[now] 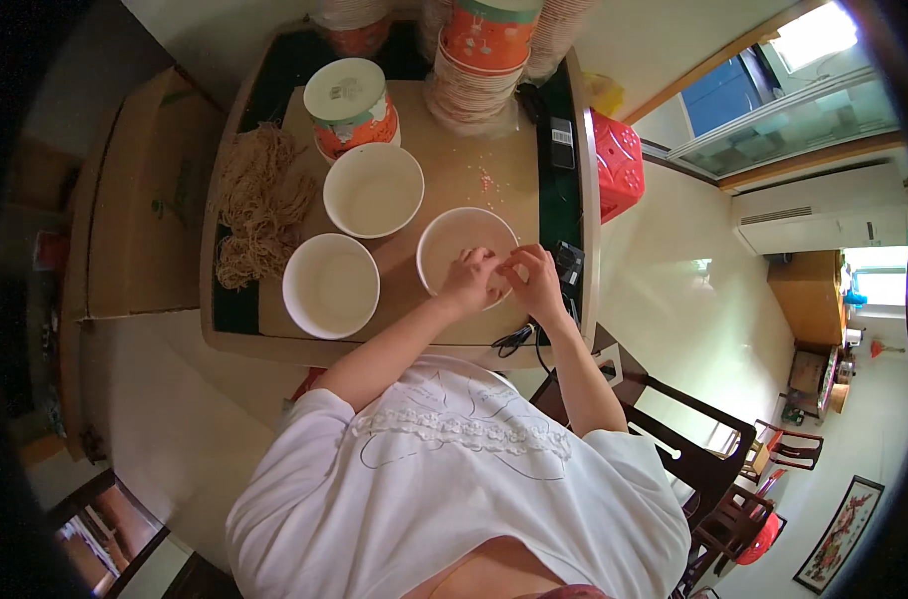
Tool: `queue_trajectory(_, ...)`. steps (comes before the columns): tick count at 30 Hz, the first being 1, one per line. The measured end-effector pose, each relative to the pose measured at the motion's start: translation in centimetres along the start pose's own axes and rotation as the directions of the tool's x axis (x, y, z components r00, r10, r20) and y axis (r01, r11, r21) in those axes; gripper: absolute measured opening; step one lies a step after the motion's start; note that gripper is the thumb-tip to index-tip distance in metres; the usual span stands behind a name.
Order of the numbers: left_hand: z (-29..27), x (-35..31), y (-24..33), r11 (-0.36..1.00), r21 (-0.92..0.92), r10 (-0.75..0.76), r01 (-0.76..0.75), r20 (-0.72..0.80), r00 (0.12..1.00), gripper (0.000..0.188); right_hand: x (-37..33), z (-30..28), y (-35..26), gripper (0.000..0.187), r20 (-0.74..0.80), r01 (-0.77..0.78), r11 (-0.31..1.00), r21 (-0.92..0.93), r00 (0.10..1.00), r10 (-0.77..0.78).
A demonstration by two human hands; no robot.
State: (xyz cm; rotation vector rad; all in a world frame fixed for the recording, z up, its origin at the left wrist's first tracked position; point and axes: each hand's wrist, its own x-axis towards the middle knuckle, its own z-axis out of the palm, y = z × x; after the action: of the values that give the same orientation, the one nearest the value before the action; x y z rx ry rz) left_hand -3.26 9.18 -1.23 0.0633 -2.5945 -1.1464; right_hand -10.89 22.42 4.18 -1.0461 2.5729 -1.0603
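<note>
Both my hands are over a white paper bowl (444, 240) at the near right of the table. My left hand (471, 282) reaches inside it with curled fingers. At the bowl's right rim, my right hand (536, 283) has its fingers bent and pressed together, close to the left fingertips. Anything between the fingers is too small or hidden to make out. To the left are two more white bowls, one nearer me (331, 287) and one behind it (374, 190), their insides facing up with nothing visible in them.
Tangled tan strands (259, 205) lie at the table's left. Behind the bowls stand an upside-down orange-patterned paper bowl (344, 92) and tall bowl stacks (469, 95). Small pinkish bits (487, 182) are scattered beyond my bowl. A black device (569, 262) and cable (514, 339) lie right; a red stool (617, 165) stands beyond.
</note>
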Motion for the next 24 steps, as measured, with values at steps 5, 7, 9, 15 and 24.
queue_trajectory(5,0.0,0.0,0.1,0.942,-0.212,-0.219,0.259,0.193,0.956,0.025,0.0,0.1,0.3,0.012,-0.004,0.009,1.0,0.014,1.0,-0.009)
queue_trajectory(7,-0.3,-0.1,0.2,0.893,-0.279,-0.3,0.354,0.218,0.929,0.028,0.1,0.1,0.2,0.012,-0.014,0.025,1.0,-0.006,1.0,-0.026)
queue_trajectory(9,-0.7,-0.2,0.1,0.865,-0.406,-0.214,0.294,0.23,0.949,0.03,0.1,0.0,0.0,0.011,-0.007,0.012,0.999,-0.033,1.0,-0.012)
queue_trajectory(15,-0.4,-0.7,-1.0,0.798,-0.446,-0.277,0.405,0.326,0.904,0.032,-0.2,0.6,0.3,0.007,0.045,-0.017,0.999,-0.035,0.999,0.018)
queue_trajectory(24,-1.2,-0.6,-0.4,0.879,-0.371,-0.166,0.301,0.353,0.921,0.026,0.0,0.5,0.2,0.007,0.044,-0.023,1.0,0.008,0.999,0.023)
